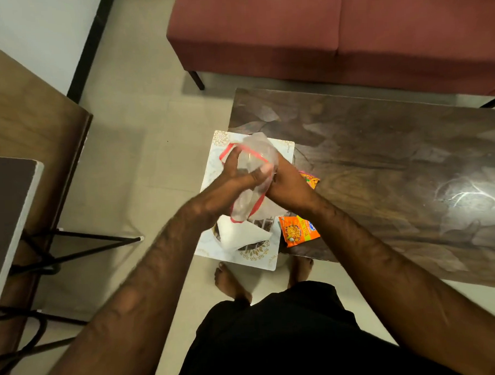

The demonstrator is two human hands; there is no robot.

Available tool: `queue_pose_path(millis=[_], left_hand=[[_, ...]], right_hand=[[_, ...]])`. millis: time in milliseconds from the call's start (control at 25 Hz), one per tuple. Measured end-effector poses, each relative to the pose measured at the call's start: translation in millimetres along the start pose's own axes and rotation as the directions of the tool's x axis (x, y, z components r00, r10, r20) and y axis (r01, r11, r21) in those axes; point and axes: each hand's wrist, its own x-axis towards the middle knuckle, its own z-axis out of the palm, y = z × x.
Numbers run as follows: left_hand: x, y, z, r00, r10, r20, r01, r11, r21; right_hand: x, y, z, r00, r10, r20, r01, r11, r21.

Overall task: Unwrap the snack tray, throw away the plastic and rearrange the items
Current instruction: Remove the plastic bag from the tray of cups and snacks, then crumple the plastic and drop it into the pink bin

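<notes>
Both hands hold a clear plastic bag with a red edge (257, 155) above the tray. My left hand (235, 185) grips its left side and my right hand (286, 185) its right side; the plastic is bunched between them. Below them lies the white snack tray with gold patterns (211, 174), overhanging the left end of the dark table (381, 158). A white folded napkin (237, 234) rests on the tray over a dark item that is mostly hidden. An orange snack packet (298, 230) lies on the table beside the tray, and another orange packet (311, 180) peeks out past my right hand.
A maroon sofa (333, 27) stands behind the table. A wooden desk (25, 126) and a chair with black metal legs (73, 246) are on the left. My bare feet (230, 281) stand on the light tiled floor below the tray.
</notes>
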Motion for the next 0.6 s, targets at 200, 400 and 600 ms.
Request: queue_pose_path(millis=[200, 400, 600], left_hand=[[12, 4, 23, 0.966, 0.177, -0.190, -0.170, 0.984, 0.053], [20, 8, 15, 0.854, 0.165, -0.494, -0.245, 0.964, -0.102], [22, 16, 18, 0.878, 0.029, -0.477, -0.279, 0.841, -0.463]], right_hand=[[-11, -11, -10, 0.993, 0.009, 0.116, -0.014, 0.999, 0.045], [-24, -9, -42, 0.996, 0.091, -0.009, -0.089, 0.988, 0.123], [-35, 1, -57, 0.976, 0.217, -0.012, -0.209, 0.953, 0.220]])
